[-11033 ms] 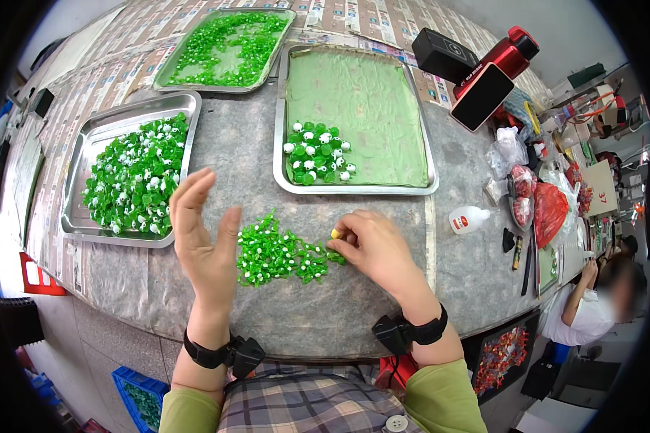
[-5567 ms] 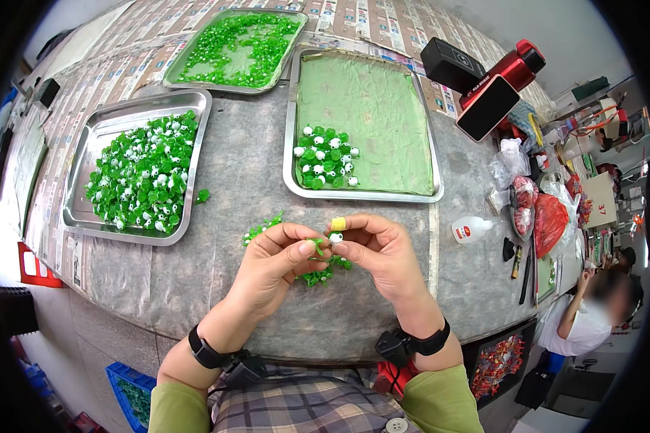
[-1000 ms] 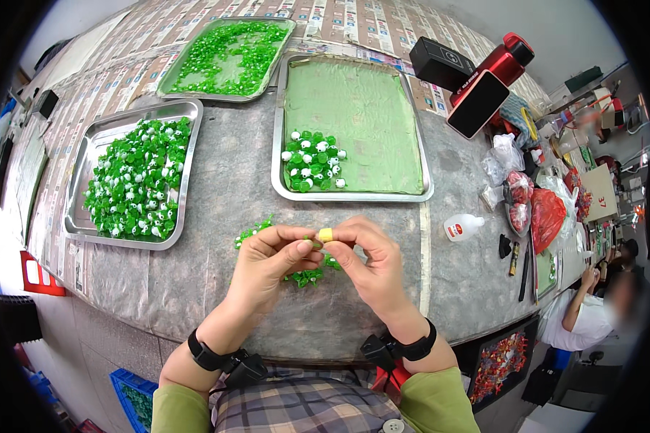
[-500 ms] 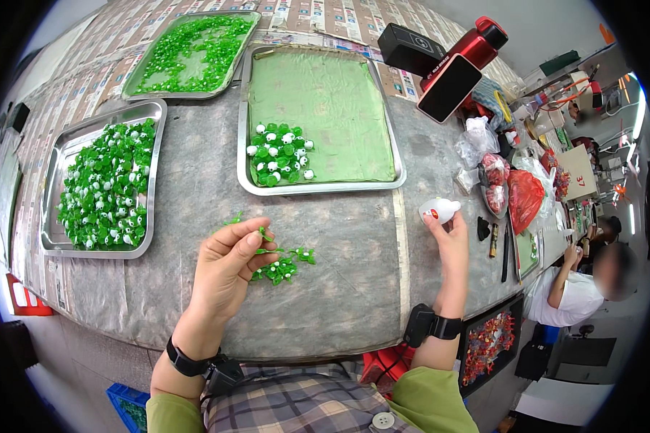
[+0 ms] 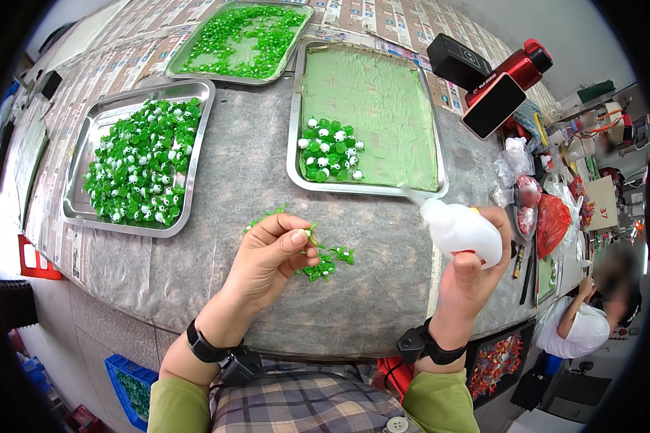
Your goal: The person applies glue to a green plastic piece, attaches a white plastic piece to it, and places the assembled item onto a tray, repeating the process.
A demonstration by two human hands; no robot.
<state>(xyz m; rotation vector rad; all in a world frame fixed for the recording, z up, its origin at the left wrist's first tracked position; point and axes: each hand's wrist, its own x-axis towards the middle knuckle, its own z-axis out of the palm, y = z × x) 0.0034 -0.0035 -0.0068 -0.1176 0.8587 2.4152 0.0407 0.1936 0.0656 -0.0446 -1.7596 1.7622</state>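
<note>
My left hand (image 5: 274,252) is closed in a pinch on a small green plastic piece (image 5: 311,232) with a pale spot at its tip. Just beyond and beside it on the grey table cover lies a loose pile of similar green pieces (image 5: 321,268). In my right hand (image 5: 477,267) is a white squeeze bottle (image 5: 461,229), raised off the table and tilted, its narrow nozzle toward the upper left. Ahead, a metal tray lined with green (image 5: 383,108) bears a cluster of green pieces with white eye-like balls (image 5: 331,151) at its near left.
On the left stands a metal tray (image 5: 76,206) heaped with green-and-white pieces; behind it, another tray (image 5: 307,22) holds small green pieces. A phone (image 5: 493,106) leans by a red flask (image 5: 520,71) and black box (image 5: 458,61). Bags (image 5: 552,224) crowd the right; a person (image 5: 574,325) sits beyond.
My right hand has lifted the white bottle off the table and tipped it, bringing it closer to view. The left hand still pinches the green piece. The whole scene has shifted rightward.
</note>
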